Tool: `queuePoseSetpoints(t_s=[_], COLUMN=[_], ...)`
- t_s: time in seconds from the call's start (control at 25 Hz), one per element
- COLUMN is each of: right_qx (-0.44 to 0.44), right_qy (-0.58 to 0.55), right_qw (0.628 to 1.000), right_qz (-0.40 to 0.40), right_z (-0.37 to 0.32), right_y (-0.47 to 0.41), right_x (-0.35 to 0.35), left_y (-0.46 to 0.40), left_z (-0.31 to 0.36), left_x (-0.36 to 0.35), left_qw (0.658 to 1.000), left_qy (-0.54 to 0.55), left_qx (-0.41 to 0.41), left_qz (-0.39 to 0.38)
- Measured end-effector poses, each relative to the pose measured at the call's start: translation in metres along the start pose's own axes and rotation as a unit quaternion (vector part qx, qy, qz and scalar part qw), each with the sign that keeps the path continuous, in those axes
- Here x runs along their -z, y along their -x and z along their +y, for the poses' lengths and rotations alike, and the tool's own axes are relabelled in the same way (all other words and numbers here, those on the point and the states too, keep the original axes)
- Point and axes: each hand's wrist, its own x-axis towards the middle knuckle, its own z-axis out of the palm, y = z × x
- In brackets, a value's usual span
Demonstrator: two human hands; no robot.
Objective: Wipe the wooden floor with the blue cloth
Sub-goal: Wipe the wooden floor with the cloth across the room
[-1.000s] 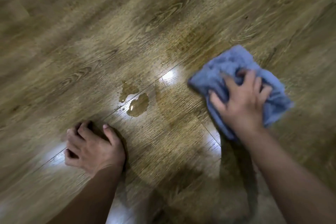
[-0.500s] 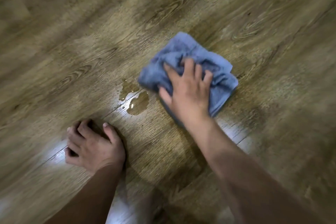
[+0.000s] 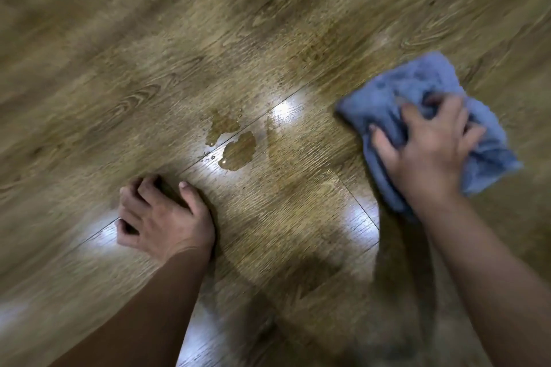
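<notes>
The wooden floor (image 3: 143, 48) fills the head view. A small puddle of liquid (image 3: 238, 148) lies across a plank seam near the middle, with a thin wet smear just right of it. The crumpled blue cloth (image 3: 393, 98) lies on the floor to the right of the puddle, apart from it. My right hand (image 3: 426, 155) presses down on the cloth, its fingers dug into the folds and gripping it. My left hand (image 3: 164, 217) rests on the floor below and left of the puddle, fingers curled under, thumb out, holding nothing.
Bright light reflections (image 3: 286, 107) shine on the planks along the seams. Nothing but the bare plank floor shows all around the hands.
My right hand slid the cloth left up to the puddle's edge, then swept it back to the right. The puddle looks unchanged. My left hand stayed in place.
</notes>
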Motion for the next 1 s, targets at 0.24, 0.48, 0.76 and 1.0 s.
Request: queuePoseSetpoints(t_s=[0.24,0.48,0.76,1.0], right_qx=[0.005,0.159,0.143,-0.042], right_qy=[0.016,-0.035,-0.027,-0.008], right_qw=[1.0,0.986,0.987,0.999], right_qz=[-0.019,-0.043,-0.07,0.001], right_z=[-0.11,-0.112,0.001,0.0], right_y=[-0.058,0.084,0.143,0.014], right_x=[-0.024,-0.011,0.01,0.0], left_y=[0.0,0.002,0.002,0.001], left_z=[0.002,0.006,0.007,0.007], left_x=[0.002,0.008,0.011,0.01], left_qw=[1.0,1.0,1.0,0.999], left_qy=[-0.002,-0.002,-0.005,-0.014], left_qx=[0.004,0.007,0.01,0.009], left_qz=[-0.007,-0.01,-0.023,-0.03])
